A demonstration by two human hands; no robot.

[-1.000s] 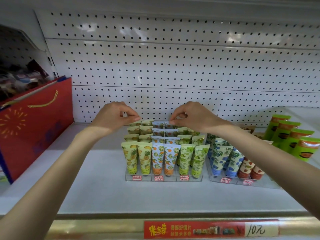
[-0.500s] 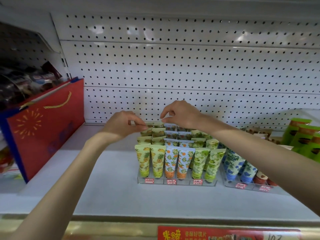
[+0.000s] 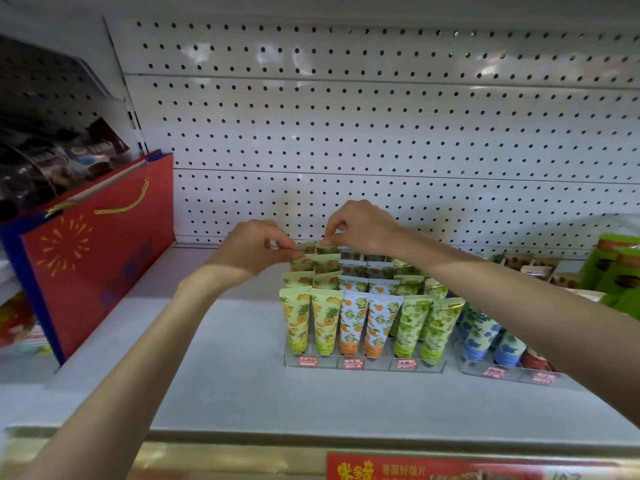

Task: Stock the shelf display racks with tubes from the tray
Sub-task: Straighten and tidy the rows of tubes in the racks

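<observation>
A clear acrylic rack point(image 3: 363, 367) on the white shelf holds several rows of upright tubes: yellow pineapple tubes point(image 3: 310, 323) on the left, orange-print tubes point(image 3: 367, 323) in the middle, green tubes point(image 3: 426, 327) on the right. Both hands are at the rack's back row. My left hand point(image 3: 252, 245) pinches the top edge of a back-row yellow tube point(image 3: 306, 249). My right hand point(image 3: 360, 225) pinches the top of the neighbouring yellow tube point(image 3: 327, 250). A second rack point(image 3: 502, 370) to the right holds blue-print and reddish tubes, partly behind my right forearm. No tray is in view.
A red and blue gift bag point(image 3: 93, 251) stands at the shelf's left, with dark packaged goods behind it. Green bottles point(image 3: 616, 271) and small brown boxes point(image 3: 533, 266) sit at the far right. White pegboard point(image 3: 381, 133) backs the shelf. A red price label point(image 3: 433, 469) runs along the front edge.
My right hand has moved left along the back row, from the middle tubes to the yellow ones beside my left hand. The view has shifted left, so the rack sits further right.
</observation>
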